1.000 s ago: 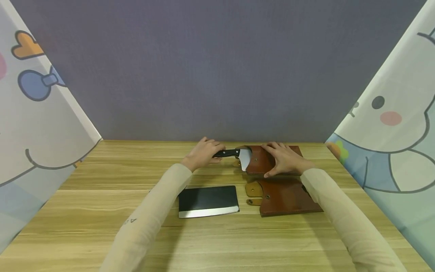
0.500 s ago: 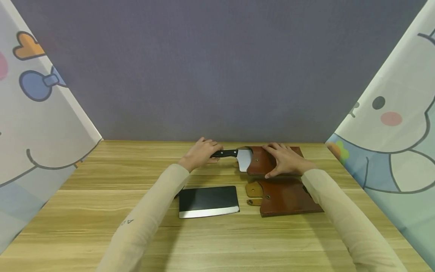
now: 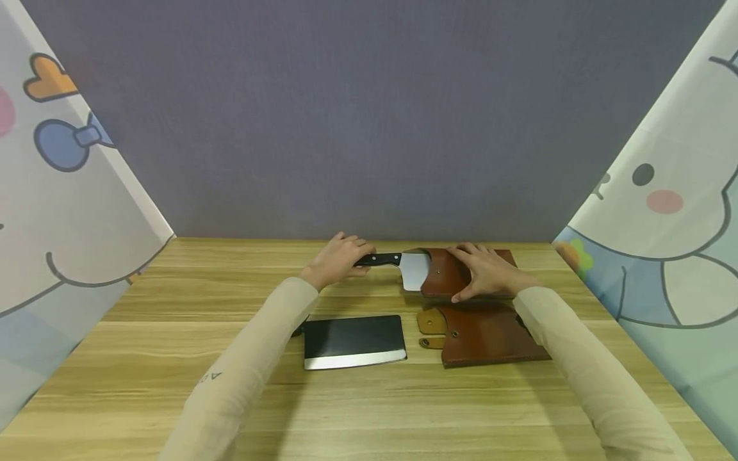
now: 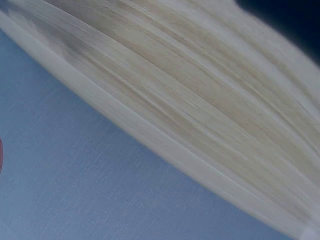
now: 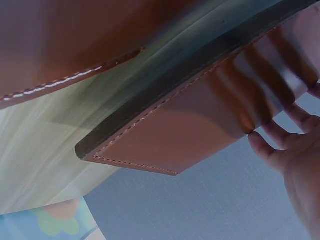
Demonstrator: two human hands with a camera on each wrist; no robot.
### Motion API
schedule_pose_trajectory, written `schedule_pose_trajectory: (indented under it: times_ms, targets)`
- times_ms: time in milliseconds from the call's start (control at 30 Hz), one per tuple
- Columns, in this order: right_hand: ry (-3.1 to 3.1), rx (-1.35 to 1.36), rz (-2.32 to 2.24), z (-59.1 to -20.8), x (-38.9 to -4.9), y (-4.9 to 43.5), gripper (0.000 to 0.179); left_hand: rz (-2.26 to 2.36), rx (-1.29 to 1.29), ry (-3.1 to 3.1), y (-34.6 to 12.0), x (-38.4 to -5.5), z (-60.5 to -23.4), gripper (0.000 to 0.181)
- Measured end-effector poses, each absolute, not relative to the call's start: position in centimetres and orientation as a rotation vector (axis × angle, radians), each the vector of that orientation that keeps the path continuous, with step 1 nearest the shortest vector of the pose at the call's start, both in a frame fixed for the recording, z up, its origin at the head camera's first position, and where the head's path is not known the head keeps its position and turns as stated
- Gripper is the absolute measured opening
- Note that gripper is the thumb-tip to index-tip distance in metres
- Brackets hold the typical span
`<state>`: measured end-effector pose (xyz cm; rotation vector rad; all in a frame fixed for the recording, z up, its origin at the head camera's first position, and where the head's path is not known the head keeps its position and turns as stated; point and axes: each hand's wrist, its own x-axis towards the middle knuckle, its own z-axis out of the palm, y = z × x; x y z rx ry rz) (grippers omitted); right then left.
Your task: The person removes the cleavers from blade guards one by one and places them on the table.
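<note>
At the far side of the table my left hand (image 3: 339, 259) grips the black riveted handle of a cleaver (image 3: 414, 272). A short stretch of its bright blade shows; the remainder is hidden inside a brown leather sheath (image 3: 442, 272). My right hand (image 3: 484, 269) holds this sheath across its width, thumb at the near edge. The right wrist view has the fingers (image 5: 272, 132) along the far edge of the stitched sheath. Only table and backdrop, with a dark blurred shape in one corner, appear in the left wrist view.
Nearer me a second cleaver (image 3: 354, 336), dark with a bright cutting edge, lies flat, its handle mostly behind my left sleeve (image 3: 242, 358). Beside it rests another brown sheath (image 3: 490, 336) with tan straps, partly under my right forearm. A grey backdrop (image 3: 369, 128) borders the wooden table (image 3: 369, 410).
My left hand has drawn the cleaver slightly left, and more blade shows outside the sheath. The right hand and the sheath have shifted a little to the right.
</note>
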<state>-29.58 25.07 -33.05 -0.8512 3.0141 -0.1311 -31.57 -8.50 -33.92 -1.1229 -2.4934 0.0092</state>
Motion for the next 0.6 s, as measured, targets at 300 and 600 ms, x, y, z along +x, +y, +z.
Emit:
schedule_pose_trajectory:
  times_ms: [300,600]
  targets:
    - [3.01,-0.856,-0.151,-32.9,-29.4,25.2,0.11,0.011,-1.125,-2.495,-9.1,-31.6,-33.8,0.033]
    - [3.005,-0.846,-0.148,-32.8,-29.3,25.1,0.109,-0.012,-1.124,-2.495,-9.8,-31.6,-33.7,0.032]
